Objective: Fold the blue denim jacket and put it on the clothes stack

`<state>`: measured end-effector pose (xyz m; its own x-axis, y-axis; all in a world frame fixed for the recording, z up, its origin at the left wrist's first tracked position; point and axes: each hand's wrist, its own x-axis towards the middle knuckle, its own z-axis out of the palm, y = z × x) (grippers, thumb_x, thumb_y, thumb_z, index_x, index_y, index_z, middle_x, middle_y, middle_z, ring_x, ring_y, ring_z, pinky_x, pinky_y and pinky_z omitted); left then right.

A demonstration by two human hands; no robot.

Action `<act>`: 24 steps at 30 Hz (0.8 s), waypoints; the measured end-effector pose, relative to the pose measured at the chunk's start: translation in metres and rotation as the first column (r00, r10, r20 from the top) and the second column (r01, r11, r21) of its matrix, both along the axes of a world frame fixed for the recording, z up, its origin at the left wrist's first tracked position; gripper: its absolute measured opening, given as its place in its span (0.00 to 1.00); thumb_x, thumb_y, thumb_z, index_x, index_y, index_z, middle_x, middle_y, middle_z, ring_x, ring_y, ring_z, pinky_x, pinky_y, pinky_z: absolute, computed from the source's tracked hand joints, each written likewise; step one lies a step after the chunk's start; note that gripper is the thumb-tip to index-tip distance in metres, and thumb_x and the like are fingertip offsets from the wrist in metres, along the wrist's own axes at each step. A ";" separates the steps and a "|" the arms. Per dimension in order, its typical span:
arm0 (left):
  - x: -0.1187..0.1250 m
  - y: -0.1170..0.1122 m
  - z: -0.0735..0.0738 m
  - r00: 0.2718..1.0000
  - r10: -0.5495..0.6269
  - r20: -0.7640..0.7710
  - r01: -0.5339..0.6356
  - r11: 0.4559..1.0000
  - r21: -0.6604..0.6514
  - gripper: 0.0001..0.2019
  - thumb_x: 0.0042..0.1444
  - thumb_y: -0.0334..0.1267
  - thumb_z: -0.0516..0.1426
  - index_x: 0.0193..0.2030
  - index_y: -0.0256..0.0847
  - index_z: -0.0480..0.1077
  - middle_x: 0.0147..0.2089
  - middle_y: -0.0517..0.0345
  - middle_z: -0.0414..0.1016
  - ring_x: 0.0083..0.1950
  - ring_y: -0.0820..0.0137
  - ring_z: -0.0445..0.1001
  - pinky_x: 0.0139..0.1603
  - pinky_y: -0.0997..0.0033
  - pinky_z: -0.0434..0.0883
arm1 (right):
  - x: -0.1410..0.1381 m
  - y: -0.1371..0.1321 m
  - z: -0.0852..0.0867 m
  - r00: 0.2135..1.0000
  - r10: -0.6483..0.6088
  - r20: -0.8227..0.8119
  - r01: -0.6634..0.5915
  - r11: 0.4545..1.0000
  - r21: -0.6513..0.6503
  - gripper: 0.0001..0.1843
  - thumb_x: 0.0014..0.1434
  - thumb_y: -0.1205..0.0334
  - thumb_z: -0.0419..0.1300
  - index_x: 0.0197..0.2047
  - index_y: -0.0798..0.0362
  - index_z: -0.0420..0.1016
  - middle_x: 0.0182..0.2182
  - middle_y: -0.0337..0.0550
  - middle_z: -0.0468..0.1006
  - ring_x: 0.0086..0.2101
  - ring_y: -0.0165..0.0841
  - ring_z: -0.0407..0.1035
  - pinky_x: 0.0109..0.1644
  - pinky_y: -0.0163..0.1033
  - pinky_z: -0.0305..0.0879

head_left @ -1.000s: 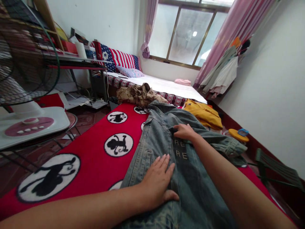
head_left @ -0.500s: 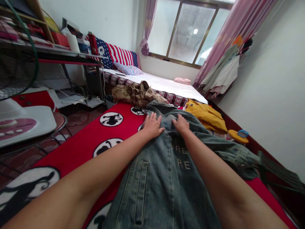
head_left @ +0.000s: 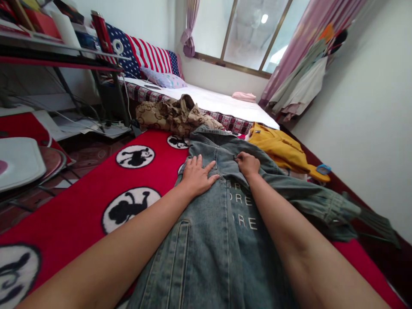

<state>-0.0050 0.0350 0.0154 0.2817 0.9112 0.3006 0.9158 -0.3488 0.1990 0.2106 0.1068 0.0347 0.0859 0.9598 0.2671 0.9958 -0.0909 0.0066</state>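
Denim jacket (head_left: 207,210) lies spread on the red monkey-print cloth (head_left: 88,186), my left hand (head_left: 197,176) flat with fingers splayed on its chest, my right hand (head_left: 249,164) apart from it, pinching the front, where tugging harder than I press could bunch it.

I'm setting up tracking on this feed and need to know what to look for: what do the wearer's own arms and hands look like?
The left hand and right hand are ungloved. No sleeve, watch or bracelet shows on the left arm or right arm. The left hand shows no ring; the right fingers are partly hidden.
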 end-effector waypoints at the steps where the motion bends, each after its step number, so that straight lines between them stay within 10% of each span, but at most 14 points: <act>1: 0.000 0.000 -0.001 1.000 -0.001 0.005 0.001 1.000 0.004 0.33 0.60 0.63 0.47 0.68 0.53 0.60 0.72 0.48 0.55 0.70 0.41 0.53 0.66 0.42 0.49 | -0.002 -0.004 0.002 1.000 0.008 0.023 -0.008 1.000 -0.015 0.17 0.66 0.56 0.51 0.53 0.49 0.73 0.51 0.50 0.77 0.50 0.42 0.72 0.50 0.45 0.64; 6: -0.003 -0.005 0.000 0.995 -0.103 0.003 0.102 0.994 0.050 0.28 0.63 0.57 0.49 0.68 0.58 0.58 0.75 0.53 0.45 0.72 0.41 0.45 0.66 0.35 0.44 | 0.016 -0.035 0.033 0.994 0.060 0.088 -0.051 0.994 -0.099 0.23 0.62 0.55 0.57 0.59 0.51 0.68 0.54 0.53 0.74 0.52 0.44 0.70 0.52 0.45 0.64; 10: -0.004 -0.007 0.001 0.942 -0.331 -0.052 0.334 0.939 0.083 0.21 0.66 0.43 0.47 0.65 0.61 0.63 0.74 0.59 0.48 0.73 0.51 0.48 0.67 0.34 0.40 | 0.076 -0.069 0.077 0.984 -0.031 0.174 0.075 0.966 -0.249 0.30 0.56 0.42 0.61 0.56 0.51 0.72 0.53 0.53 0.75 0.52 0.48 0.69 0.50 0.46 0.65; 15: -0.004 -0.008 0.001 0.939 -0.338 -0.067 0.342 0.937 0.064 0.21 0.66 0.42 0.47 0.64 0.57 0.64 0.73 0.55 0.51 0.71 0.54 0.55 0.68 0.36 0.43 | 0.157 -0.124 0.116 0.995 -0.033 0.089 0.072 0.873 -0.481 0.23 0.49 0.42 0.65 0.39 0.53 0.81 0.36 0.47 0.81 0.37 0.40 0.75 0.38 0.38 0.67; 17: -0.004 -0.008 0.001 0.939 -0.337 -0.064 0.341 0.938 0.062 0.21 0.65 0.42 0.47 0.64 0.58 0.64 0.73 0.55 0.51 0.71 0.54 0.55 0.68 0.37 0.42 | 0.169 -0.150 0.120 0.999 -0.009 0.050 0.027 0.921 -0.388 0.17 0.51 0.48 0.64 0.38 0.51 0.81 0.34 0.44 0.81 0.35 0.39 0.74 0.37 0.38 0.66; 21: -0.005 -0.007 0.002 0.934 -0.351 -0.062 0.355 0.933 0.065 0.22 0.65 0.41 0.47 0.64 0.61 0.63 0.73 0.56 0.51 0.71 0.55 0.54 0.68 0.37 0.42 | 0.162 -0.203 0.107 0.971 -0.003 0.240 -0.051 0.974 0.219 0.14 0.56 0.58 0.58 0.45 0.49 0.78 0.46 0.50 0.78 0.48 0.46 0.71 0.49 0.46 0.65; 24: -0.005 -0.007 0.002 0.936 -0.349 -0.055 0.351 0.935 0.050 0.21 0.65 0.41 0.47 0.63 0.61 0.65 0.73 0.56 0.52 0.71 0.55 0.55 0.68 0.37 0.42 | 0.154 -0.229 0.088 0.950 0.206 0.234 -0.210 0.978 -0.007 0.10 0.55 0.57 0.60 0.40 0.47 0.79 0.50 0.46 0.77 0.48 0.45 0.71 0.51 0.47 0.65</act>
<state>-0.0096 0.0280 0.0179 0.5939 0.7336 0.3303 0.7410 -0.6587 0.1308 0.3650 -0.1219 0.1231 -0.1817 0.9447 0.2729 0.9639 0.1161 0.2397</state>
